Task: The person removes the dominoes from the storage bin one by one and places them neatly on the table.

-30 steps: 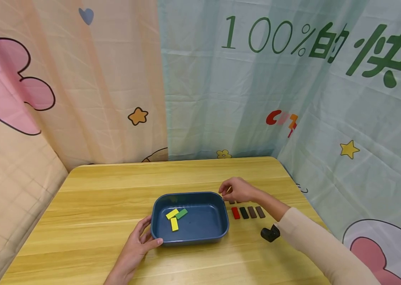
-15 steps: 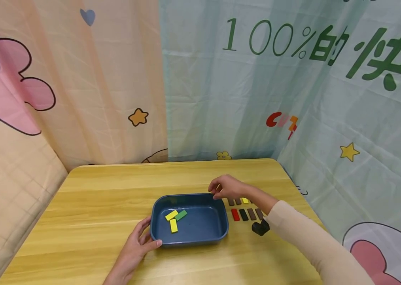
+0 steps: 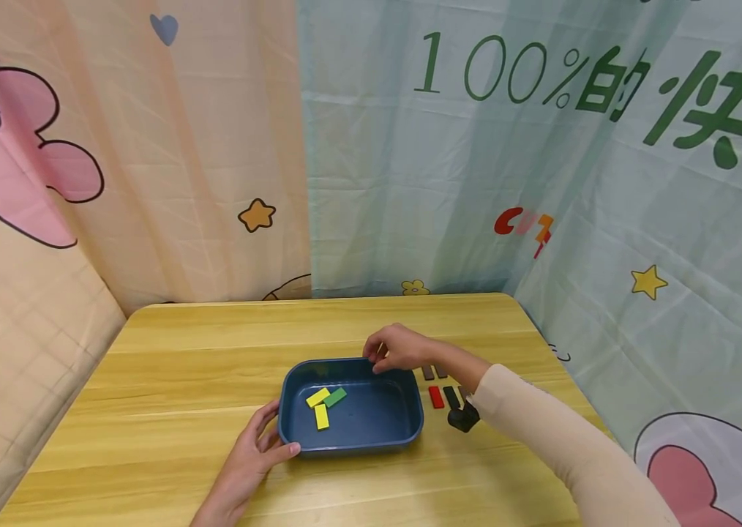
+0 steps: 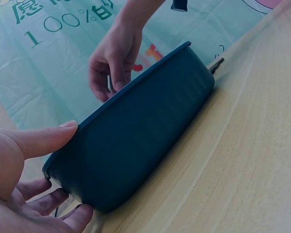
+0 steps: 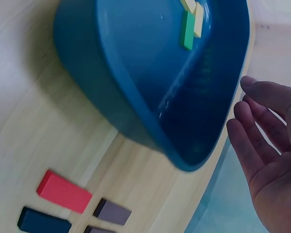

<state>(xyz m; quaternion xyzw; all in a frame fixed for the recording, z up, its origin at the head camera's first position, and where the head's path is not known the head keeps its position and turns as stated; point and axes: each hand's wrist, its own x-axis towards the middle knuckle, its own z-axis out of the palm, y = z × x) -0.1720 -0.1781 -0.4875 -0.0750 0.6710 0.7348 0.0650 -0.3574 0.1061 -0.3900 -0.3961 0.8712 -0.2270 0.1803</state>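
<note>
A blue bin (image 3: 374, 423) is sitting between the counter's (image 3: 167, 380) side edges, holding yellow and green blocks (image 3: 322, 417); the left hand (image 3: 249, 454) is gripping its left end, the right hand (image 3: 400, 348) (relaxed, empty) is hovering by its far rim.

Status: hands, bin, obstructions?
Left hand grips blue bin, left side. Right hand by far rim, nothing visible in fingers. Inside: two yellow blocks, one green block. No obstruction seen.

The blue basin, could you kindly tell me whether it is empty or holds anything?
The blue basin is not empty: two yellow blocks and one green block lie inside, with much floor bare.
</note>
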